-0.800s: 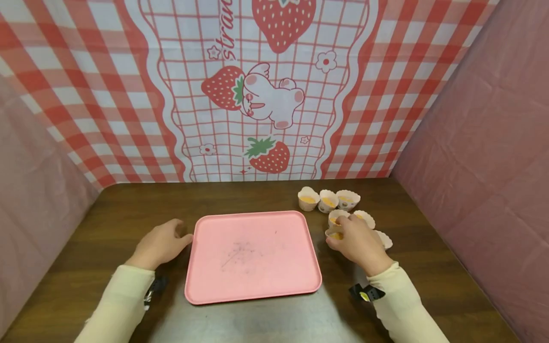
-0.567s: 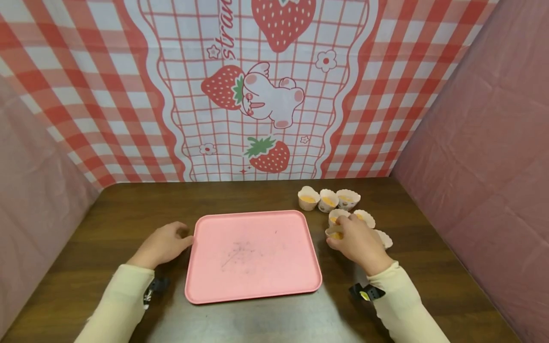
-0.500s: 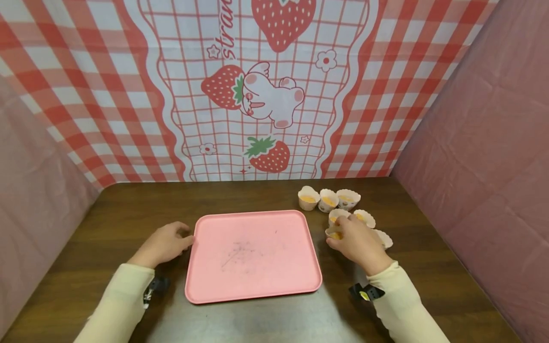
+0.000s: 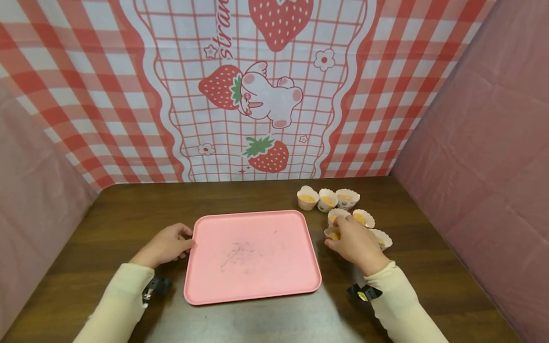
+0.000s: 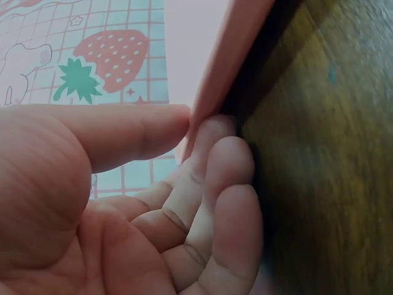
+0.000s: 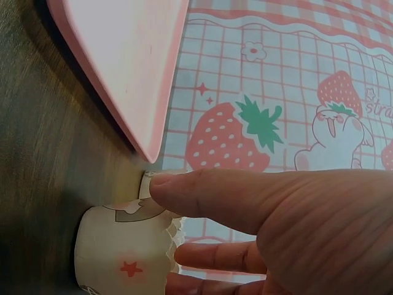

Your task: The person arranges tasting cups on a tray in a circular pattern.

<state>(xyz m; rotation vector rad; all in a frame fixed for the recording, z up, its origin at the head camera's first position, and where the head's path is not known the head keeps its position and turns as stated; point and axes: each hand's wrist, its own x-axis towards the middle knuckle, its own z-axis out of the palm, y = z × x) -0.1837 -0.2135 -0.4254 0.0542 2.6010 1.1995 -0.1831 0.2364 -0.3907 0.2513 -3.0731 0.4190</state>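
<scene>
Thumb and fingertips of my left hand pinch the left edge of a pink rectangular tray lying on the table. In the left wrist view the thumb is on the rim and the fingers curl under it. To the right of the tray, my right hand has its thumb and fingers around the near-left paper baking cup, which has yellow stuff inside. The right wrist view shows that cup from the side, with a red star on its wall; the thumb lies along it and the other fingers are at its scalloped rim.
More paper baking cups with yellow filling stand close around the right hand, among them one behind it and one at its right. Several form a row at the back. A strawberry-print cloth hangs behind the wooden table.
The left hand has moved slightly nearer and right, its fingertips now at the tray's edge. The right hand has stayed at the same cup, with only a very slight shift of the view.
</scene>
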